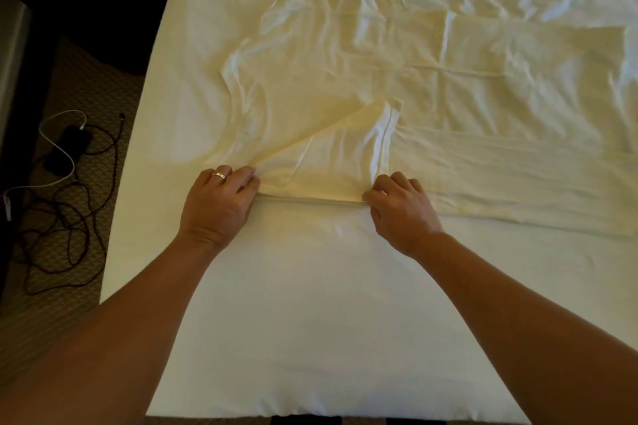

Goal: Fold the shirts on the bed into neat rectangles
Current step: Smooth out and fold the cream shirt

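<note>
Shirt: your pale cream cotton shirt (328,86) lies crumpled, long axis toward the white bed's (310,304) far-left corner.
Hands: your left hand (219,203) and right hand (402,207), apart, knuckles up, pinch its near hem.

Between the two forearms, the near part of the bed (310,304) is flat bare sheet, so a hand can pass there freely. Farther up, the pale shirt (328,79) lies spread and wrinkled across the bed, low but covering most of the surface. On the carpet left of the bed lie a phone (67,152), a white cable (62,145) and tangled dark cords (69,228).
</note>
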Demonstrator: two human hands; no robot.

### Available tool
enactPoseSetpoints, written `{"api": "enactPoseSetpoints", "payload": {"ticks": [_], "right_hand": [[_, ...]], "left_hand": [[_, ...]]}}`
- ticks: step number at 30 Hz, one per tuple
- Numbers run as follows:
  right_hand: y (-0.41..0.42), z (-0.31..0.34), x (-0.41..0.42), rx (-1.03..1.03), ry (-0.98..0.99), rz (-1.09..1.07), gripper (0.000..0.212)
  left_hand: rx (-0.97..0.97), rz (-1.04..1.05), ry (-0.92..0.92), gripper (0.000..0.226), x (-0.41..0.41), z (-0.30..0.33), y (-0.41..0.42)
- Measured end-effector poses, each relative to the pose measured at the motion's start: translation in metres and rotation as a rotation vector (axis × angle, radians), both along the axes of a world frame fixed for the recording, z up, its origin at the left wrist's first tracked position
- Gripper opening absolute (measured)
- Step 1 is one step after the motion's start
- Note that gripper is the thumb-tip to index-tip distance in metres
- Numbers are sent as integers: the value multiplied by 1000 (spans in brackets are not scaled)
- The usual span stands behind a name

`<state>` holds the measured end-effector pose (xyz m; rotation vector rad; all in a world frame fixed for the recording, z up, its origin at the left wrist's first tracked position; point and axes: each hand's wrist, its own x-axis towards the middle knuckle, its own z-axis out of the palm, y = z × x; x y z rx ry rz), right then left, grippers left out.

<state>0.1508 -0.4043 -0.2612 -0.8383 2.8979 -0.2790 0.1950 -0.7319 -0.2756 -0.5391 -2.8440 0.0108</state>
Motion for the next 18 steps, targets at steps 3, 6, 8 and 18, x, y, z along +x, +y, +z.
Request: {"api": "enactPoseSetpoints", "payload": {"ticks": [3, 6, 8, 18], "right_hand": [[0, 4, 0, -22, -47, -42, 5], [-8, 12, -4, -101, -59, -117, 26], [-23, 16, -15, -107, -17, -143, 34], [-13, -5, -46, 182, -386, -27, 73]], "left_hand": [[14, 23, -68, 29, 11, 2, 5], [35, 126, -72, 33, 15, 11, 18], [84, 162, -68, 37, 7, 15, 36], [33, 337, -497, 65, 1, -5, 85]]}}
